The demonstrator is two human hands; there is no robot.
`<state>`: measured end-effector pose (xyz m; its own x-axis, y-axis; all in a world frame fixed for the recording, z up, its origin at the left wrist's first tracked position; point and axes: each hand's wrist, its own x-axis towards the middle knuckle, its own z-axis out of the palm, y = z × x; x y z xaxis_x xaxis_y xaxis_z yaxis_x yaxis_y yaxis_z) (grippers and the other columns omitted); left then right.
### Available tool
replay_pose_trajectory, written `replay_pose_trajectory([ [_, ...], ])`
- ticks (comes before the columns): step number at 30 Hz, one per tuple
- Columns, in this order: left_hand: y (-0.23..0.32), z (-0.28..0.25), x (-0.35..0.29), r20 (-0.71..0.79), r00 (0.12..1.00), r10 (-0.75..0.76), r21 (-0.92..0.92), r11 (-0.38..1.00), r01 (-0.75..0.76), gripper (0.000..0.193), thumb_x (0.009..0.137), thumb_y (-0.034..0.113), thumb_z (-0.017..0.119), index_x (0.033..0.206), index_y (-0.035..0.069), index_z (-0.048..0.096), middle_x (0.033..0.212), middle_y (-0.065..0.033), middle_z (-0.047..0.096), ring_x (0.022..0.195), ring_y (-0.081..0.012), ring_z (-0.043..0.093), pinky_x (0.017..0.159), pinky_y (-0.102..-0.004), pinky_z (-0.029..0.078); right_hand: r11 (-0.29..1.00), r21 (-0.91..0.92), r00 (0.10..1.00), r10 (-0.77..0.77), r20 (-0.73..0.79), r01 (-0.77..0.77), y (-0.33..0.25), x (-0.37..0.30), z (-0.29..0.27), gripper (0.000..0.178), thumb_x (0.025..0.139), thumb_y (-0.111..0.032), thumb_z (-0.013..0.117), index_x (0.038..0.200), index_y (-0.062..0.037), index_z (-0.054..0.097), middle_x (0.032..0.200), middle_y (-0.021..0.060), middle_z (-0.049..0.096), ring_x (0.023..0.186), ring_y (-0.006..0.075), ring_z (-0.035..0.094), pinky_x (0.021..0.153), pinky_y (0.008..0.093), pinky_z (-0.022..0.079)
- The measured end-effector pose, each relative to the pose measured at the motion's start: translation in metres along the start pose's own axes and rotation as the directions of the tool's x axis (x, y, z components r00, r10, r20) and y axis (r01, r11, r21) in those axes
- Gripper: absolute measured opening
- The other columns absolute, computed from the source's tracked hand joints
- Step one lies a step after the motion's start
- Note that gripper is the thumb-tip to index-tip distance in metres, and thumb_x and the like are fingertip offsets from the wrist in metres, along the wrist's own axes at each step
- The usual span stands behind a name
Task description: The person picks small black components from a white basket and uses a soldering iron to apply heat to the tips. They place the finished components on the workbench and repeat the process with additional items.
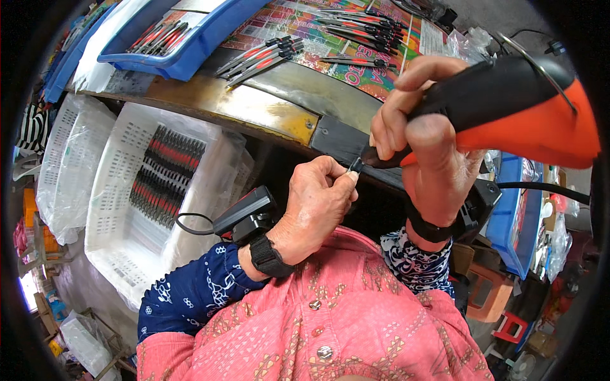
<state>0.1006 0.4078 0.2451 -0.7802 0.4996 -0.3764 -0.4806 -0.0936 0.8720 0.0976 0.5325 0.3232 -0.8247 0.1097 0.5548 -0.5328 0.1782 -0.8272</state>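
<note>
My right hand (pixel 426 120) is closed around the narrow black front end of an orange-and-black electric screwdriver (pixel 527 120), which lies slanted with its tip toward my left hand. A wire loop sits on its thick end. My left hand (pixel 321 197) pinches a small black part (pixel 356 166) between thumb and forefinger, right at the tool's tip. The rest of that part is hidden by my fingers. Both hands meet at the near edge of the workbench (pixel 273 108), by a dark block (pixel 340 141) fixed there.
Slim black-and-red pen-shaped pieces (pixel 264 60) lie in piles on the bench. More fill a blue tray (pixel 184 63) at far left and a white plastic-lined basket (pixel 108 209) below it. Another blue bin (pixel 508 216) stands at right, near an orange stool (pixel 489 292).
</note>
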Motion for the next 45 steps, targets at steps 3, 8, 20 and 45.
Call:
replay_pose_trajectory([
  [3,0.001,-0.001,0.0,-0.005,1.0,-0.002,0.004,1.0,0.002,0.014,0.086,0.013,0.059,0.079,0.001,0.055,0.064,-0.0025,0.057,0.05,-0.0073,0.047,0.044,-0.0199,0.037,0.998,-0.06,0.999,-0.028,0.018,0.029,0.0,0.003,0.001,0.042,0.083,-0.038,0.065,0.086,-0.0025,0.044,0.061,0.0031,0.043,0.049,0.0093,0.039,0.048,0.0243,0.036],
  [8,0.001,-0.001,0.002,-0.021,1.0,-0.006,0.055,0.998,0.007,0.014,0.086,0.013,0.059,0.08,0.001,0.055,0.065,-0.0026,0.057,0.049,-0.0073,0.048,0.044,-0.0197,0.037,0.999,-0.045,0.999,0.007,-0.04,-0.009,0.002,0.003,0.006,0.039,0.083,-0.034,0.066,0.087,-0.0022,0.044,0.061,0.0033,0.042,0.048,0.0092,0.038,0.047,0.024,0.035],
  [20,0.0,0.0,0.002,-0.016,1.0,0.017,0.065,0.998,-0.016,0.015,0.087,0.013,0.059,0.079,0.001,0.055,0.064,-0.0028,0.057,0.05,-0.0082,0.049,0.044,-0.0208,0.037,0.962,0.264,0.995,0.08,-0.051,-0.064,-0.003,0.0,0.015,0.03,0.086,-0.023,0.064,0.092,-0.0012,0.044,0.063,0.0042,0.043,0.049,0.0108,0.039,0.047,0.0248,0.034],
  [45,0.009,-0.019,-0.004,0.199,0.98,-0.027,-0.108,0.993,0.049,0.013,0.088,0.008,0.058,0.097,0.001,0.053,0.082,-0.0074,0.062,0.061,-0.01,0.057,0.052,-0.0223,0.049,0.994,0.1,0.987,-0.031,-0.159,0.047,-0.021,-0.023,-0.026,0.059,0.082,-0.054,0.059,0.108,-0.0031,0.044,0.065,0.0011,0.045,0.056,0.0116,0.046,0.062,0.0293,0.041],
])
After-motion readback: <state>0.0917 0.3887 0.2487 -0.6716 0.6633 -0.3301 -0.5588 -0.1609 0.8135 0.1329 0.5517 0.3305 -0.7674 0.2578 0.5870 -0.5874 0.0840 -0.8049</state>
